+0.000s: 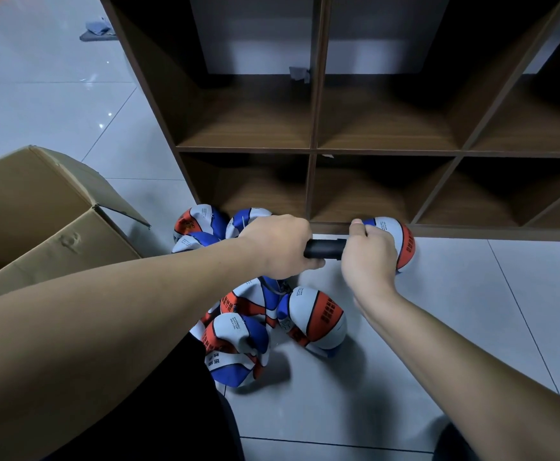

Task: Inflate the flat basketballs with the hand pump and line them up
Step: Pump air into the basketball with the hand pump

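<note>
1. Both bare forearms reach forward and down from the lower edge of the view, converging over the tiled floor (405,377).
2. Left hand (277,246): knuckles up, fingers wrapped around the black hand pump (325,249), which lies horizontally between the hands.
3. Right hand (370,254): clenched at the pump's right end, thumb up, touching a rounded basketball (401,242) on the floor against the shelf base; what its fingers grasp is hidden.
4. Flat basketballs (238,347): crumpled red, white and blue heap beneath the hands; more (195,227) lie by the shelf corner.
5. Cardboard box (39,221): left, flaps open, interior hidden.
6. Wooden cubby shelf (312,149): visible compartments hold no balls.
</note>
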{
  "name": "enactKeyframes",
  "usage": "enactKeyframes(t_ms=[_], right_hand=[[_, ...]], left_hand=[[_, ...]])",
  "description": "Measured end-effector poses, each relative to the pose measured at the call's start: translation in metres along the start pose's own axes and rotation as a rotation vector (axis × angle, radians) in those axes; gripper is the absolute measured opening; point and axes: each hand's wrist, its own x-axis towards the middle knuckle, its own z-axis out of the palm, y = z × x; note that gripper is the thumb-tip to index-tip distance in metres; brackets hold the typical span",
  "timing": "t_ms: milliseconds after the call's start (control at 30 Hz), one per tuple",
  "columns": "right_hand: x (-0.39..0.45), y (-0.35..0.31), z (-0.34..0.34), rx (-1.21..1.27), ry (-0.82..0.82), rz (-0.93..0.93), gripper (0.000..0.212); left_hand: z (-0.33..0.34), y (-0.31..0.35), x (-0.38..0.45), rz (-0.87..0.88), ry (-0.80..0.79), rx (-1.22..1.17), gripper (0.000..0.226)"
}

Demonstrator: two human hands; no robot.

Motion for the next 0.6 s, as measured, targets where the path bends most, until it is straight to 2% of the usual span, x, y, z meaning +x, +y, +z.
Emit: enactKeyframes(t_ms=[333,467,600], right_hand=[[0.014,-0.006,-0.008,-0.075,-0.148,-0.054,0.049],[0.033,0.000,-0.024,-0.055,-0.097,0.032,0.049],[0.054,0.017,-0.048,-0.034,-0.061,0.129,0.039]], left_hand=[[-0.004,-0.012,0.005,0.038,-0.031,-0.100,0.043],[-0.001,-0.027,0.008,0.004,-0.064,-0.075,0.043],[0.003,-0.045,0.010,-0.059,-0.172,-0.115,0.042]])
